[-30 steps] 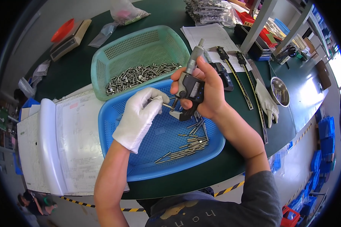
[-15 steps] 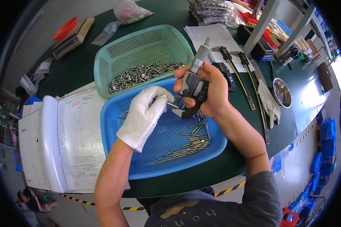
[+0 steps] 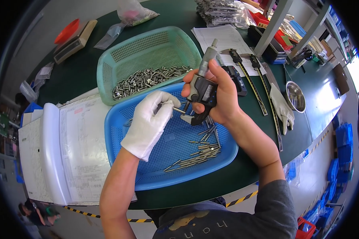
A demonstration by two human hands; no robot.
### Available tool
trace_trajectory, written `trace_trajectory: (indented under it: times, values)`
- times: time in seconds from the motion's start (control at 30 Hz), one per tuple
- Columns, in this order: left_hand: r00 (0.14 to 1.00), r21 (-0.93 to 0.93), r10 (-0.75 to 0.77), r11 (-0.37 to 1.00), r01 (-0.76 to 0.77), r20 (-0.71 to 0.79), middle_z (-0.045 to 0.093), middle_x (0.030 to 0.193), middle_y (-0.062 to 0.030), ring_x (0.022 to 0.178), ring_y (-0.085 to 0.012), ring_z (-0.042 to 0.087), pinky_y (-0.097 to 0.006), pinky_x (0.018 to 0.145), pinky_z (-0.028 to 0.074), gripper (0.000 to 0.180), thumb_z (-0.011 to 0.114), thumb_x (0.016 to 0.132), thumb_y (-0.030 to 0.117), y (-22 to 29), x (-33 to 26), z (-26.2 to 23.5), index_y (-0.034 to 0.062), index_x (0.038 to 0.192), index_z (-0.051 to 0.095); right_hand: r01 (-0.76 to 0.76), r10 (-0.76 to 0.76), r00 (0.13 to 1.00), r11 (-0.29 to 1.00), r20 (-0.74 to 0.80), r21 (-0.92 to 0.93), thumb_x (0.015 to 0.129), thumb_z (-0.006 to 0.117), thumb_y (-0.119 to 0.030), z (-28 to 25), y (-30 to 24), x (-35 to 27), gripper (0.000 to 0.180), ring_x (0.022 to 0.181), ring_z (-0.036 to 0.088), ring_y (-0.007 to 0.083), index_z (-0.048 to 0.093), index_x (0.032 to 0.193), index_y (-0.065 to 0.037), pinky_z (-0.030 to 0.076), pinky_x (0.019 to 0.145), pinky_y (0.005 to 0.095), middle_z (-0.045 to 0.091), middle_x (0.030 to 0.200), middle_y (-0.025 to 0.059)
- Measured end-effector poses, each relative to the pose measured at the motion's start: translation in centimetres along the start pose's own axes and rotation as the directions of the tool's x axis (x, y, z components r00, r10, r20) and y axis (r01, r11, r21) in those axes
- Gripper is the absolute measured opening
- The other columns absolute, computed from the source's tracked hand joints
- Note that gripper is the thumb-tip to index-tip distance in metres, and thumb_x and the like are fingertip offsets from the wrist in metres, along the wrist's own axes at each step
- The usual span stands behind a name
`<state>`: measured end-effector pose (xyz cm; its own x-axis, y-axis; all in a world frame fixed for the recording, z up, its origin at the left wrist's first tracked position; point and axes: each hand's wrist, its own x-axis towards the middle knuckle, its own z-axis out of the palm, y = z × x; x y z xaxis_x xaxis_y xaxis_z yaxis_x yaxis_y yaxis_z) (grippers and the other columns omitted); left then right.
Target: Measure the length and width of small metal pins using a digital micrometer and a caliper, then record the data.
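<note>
My left hand (image 3: 148, 122), in a white glove, pinches a thin metal pin (image 3: 178, 110) and holds it in the jaws of a digital micrometer (image 3: 200, 89). My bare right hand (image 3: 220, 92) grips the micrometer's grey body, thumb near its spindle. Both hands hover over a blue mesh basket (image 3: 128, 167) with several loose metal pins (image 3: 197, 153) lying at its right side. Behind it stands a teal mesh basket (image 3: 147, 44) holding a heap of short metal pins (image 3: 147, 79).
An open binder with drawing sheets (image 3: 64, 151) lies to the left. To the right are two long calipers (image 3: 253, 81), a white glove (image 3: 282, 109) and a small steel bowl (image 3: 295, 95). Paper sheets (image 3: 223, 38), plastic bags (image 3: 137, 12) and a scale (image 3: 73, 40) sit farther back.
Both hands have shifted slightly toward the upper right over the blue basket, still bringing pin and micrometer together. The micrometer sits a little more upright.
</note>
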<state>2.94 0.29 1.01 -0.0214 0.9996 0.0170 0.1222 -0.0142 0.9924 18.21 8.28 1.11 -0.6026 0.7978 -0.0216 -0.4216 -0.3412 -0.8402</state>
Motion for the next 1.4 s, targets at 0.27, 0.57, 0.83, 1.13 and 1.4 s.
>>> trace_trajectory:
  times: [0.27, 0.57, 0.83, 1.13, 1.4]
  values:
    - [0.983, -0.265, -0.177, 0.951, 0.161, -0.038, 0.050, 0.068, -0.0001, 0.064, -0.0079, 0.050, -0.022, 0.063, 0.042, 0.025, 0.048, 0.085, 0.027, -0.3, 0.2, -0.8, 0.0031, 0.085, 0.055, -0.006, 0.005, 1.000, 1.000, 0.028, 0.030, 0.082, 0.032, -0.054, -0.4, 0.1, 0.0, 0.060, 0.042, 0.046, 0.0124, 0.053, 0.091, 0.002, 0.040, 0.039, 0.0213, 0.057, 0.071, 0.0124]
    - [0.985, -0.335, -0.166, 0.932, 0.141, -0.047, 0.056, 0.073, -0.0023, 0.066, -0.0083, 0.054, -0.023, 0.064, 0.046, 0.020, 0.050, 0.087, 0.021, -0.5, 0.5, -0.8, 0.0017, 0.088, 0.056, 0.028, -0.027, 0.999, 1.000, -0.039, 0.014, 0.088, 0.020, -0.052, 0.1, 0.0, -0.1, 0.062, 0.040, 0.043, 0.0142, 0.052, 0.095, 0.001, 0.037, 0.041, 0.0239, 0.057, 0.069, 0.0117]
    - [0.991, -0.330, -0.129, 0.938, 0.107, -0.043, 0.055, 0.074, -0.0030, 0.065, -0.0102, 0.053, -0.025, 0.064, 0.045, 0.017, 0.051, 0.086, 0.020, -0.4, 0.5, -0.7, 0.0027, 0.087, 0.052, 0.006, -0.006, 1.000, 0.989, -0.001, 0.145, 0.089, 0.019, -0.043, -0.2, 0.0, 0.0, 0.057, 0.040, 0.044, 0.0142, 0.051, 0.096, 0.004, 0.039, 0.038, 0.0235, 0.057, 0.071, 0.0134]
    - [0.993, -0.338, -0.116, 0.936, 0.096, -0.038, 0.055, 0.077, -0.0031, 0.066, -0.0098, 0.053, -0.025, 0.065, 0.045, 0.015, 0.050, 0.086, 0.019, -0.1, 0.4, -0.5, 0.0041, 0.087, 0.052, 0.016, -0.015, 1.000, 0.998, -0.016, 0.066, 0.083, 0.031, -0.053, -0.2, -0.1, -0.1, 0.059, 0.041, 0.044, 0.0141, 0.053, 0.090, 0.001, 0.037, 0.040, 0.0231, 0.057, 0.069, 0.0115]
    - [0.969, -0.377, -0.219, 0.893, 0.245, 0.112, 0.055, 0.076, -0.0019, 0.068, -0.0080, 0.053, -0.023, 0.068, 0.045, 0.020, 0.052, 0.086, 0.023, -0.1, 0.3, -0.5, 0.0032, 0.090, 0.055, 0.008, -0.008, 1.000, 0.998, -0.009, 0.069, 0.084, 0.030, -0.053, -0.4, 0.1, 0.0, 0.060, 0.041, 0.046, 0.0131, 0.054, 0.091, 0.001, 0.040, 0.039, 0.0219, 0.057, 0.071, 0.0127]
